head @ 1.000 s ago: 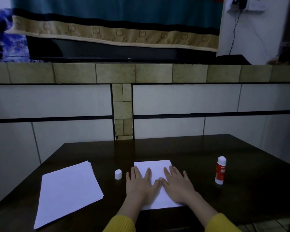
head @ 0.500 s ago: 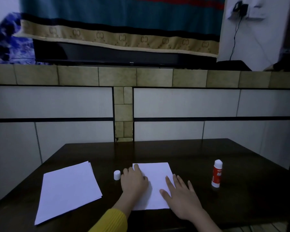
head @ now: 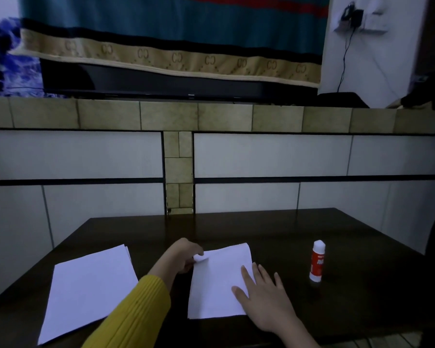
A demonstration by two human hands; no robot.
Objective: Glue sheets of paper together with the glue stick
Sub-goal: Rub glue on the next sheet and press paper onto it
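1. Left hand [head: 183, 256]: fingers curled at the far-left corner of the middle sheet [head: 217, 282], pinching it; the corner looks lifted and slightly bent. Grip detail is dim, so exact finger placement is hard to tell.
2. Right hand [head: 264, 297]: flat, fingers straight and spread, pressing on the sheet's right side near the near-right corner. It holds nothing.
3. Glue stick [head: 317, 261]: standing upright on the table [head: 274, 229], to the right of the sheet and apart from it. Red body, white top, no hand on it.
4. Paper stack [head: 88, 290]: lies flat on the left part of the table, skewed, edges slightly fanned at the far corner. Apart from the middle sheet, with the left forearm in a yellow ribbed sleeve [head: 136, 315] crossing the gap between them.
5. In the way: the left arm covers the table strip between the stack and the sheet, so whatever lies there is hidden. The right hand covers the sheet's near-right corner.
6. Surface: dark brown glossy table, far edge close to the wall.
7. Room: white wall tiles [head: 73, 154] with black lines and a tan tile band [head: 168, 115] across the top plus a tan column in the middle. Above it hangs a teal cloth [head: 173, 21] with a beige patterned border. Cable and plug [head: 349, 15] on the white wall, upper right. Lighting is low.
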